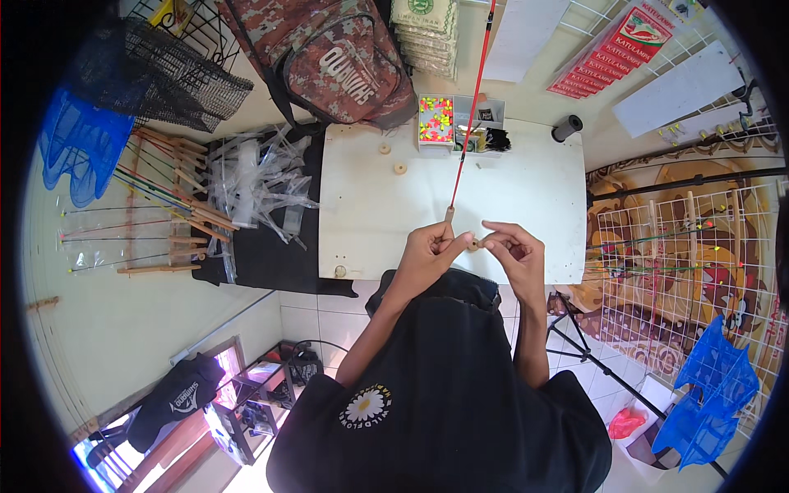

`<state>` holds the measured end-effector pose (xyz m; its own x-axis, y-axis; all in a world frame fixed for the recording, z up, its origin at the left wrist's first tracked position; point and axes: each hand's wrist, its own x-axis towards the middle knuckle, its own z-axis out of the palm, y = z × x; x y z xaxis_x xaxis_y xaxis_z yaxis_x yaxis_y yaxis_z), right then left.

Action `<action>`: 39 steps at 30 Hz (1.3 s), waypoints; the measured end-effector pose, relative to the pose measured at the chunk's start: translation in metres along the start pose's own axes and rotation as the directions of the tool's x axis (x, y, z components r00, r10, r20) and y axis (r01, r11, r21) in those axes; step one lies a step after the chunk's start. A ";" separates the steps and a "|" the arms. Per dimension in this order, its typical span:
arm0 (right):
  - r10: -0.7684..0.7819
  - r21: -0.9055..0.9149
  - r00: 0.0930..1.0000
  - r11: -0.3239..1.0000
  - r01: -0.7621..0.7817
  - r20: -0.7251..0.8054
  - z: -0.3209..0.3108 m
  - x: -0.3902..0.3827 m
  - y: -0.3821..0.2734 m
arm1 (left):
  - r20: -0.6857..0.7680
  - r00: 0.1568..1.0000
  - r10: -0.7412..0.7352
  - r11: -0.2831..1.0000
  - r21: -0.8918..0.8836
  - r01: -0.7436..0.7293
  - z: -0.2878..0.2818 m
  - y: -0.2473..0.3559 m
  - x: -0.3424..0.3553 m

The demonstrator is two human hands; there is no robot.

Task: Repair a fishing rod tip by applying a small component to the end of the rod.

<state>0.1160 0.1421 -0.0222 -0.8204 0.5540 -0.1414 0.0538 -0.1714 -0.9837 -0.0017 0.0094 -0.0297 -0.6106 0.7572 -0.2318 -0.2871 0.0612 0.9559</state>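
Note:
My left hand (429, 253) is closed around the short wooden handle (449, 215) of a thin red fishing rod (477, 97), which slants up and away over the table. A small round wooden spool (474, 246) with a dark hole sits between the fingertips of both hands, above the table's near edge. My right hand (518, 253) pinches at the spool's right side with thumb and forefinger, its other fingers loosely bent. Any fine line between the hands is too thin to make out. Two similar wooden spools, a nearer one (400, 168) and a farther one (385, 149), lie on the tabletop.
The white table (362, 214) carries a divided box (436, 149) of bright floats and a dark cylinder (567, 127). Plastic sleeves (259, 181) and short rods lie at left. A camouflage backpack (337, 70) hangs behind; a wire rack (682, 255) stands right.

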 end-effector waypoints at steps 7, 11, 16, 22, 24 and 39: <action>0.068 0.325 0.975 0.936 -0.137 0.213 -0.017 -0.003 0.009 | 0.036 0.999 -0.010 1.000 -0.022 0.011 0.003 -0.001 0.001; 0.051 0.293 0.971 0.949 -0.121 0.235 -0.019 -0.001 0.013 | 0.052 0.999 -0.007 1.000 0.027 0.006 0.004 -0.002 0.001; 0.092 0.226 0.985 0.966 -0.125 0.148 -0.018 -0.002 0.016 | 0.016 1.000 -0.018 0.995 0.095 0.017 0.003 -0.007 0.005; 0.029 0.049 0.996 0.998 -0.033 0.080 -0.010 0.002 0.035 | -0.038 0.999 -0.004 0.989 0.147 0.010 0.007 -0.019 0.006; 0.036 -0.225 0.992 0.974 -0.009 0.120 -0.005 0.003 0.031 | -0.051 0.999 0.017 0.984 0.179 -0.008 0.006 -0.021 0.007; 0.001 -0.611 0.997 0.790 0.046 0.077 0.000 -0.014 0.043 | -0.082 0.996 0.032 0.961 0.277 -0.008 0.004 -0.045 0.004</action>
<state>0.1303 0.1273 -0.0621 -0.8619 0.4891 -0.1336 0.3523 0.3882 -0.8516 0.0119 0.0123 -0.0730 -0.6781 0.7026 -0.2156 -0.0668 0.2332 0.9701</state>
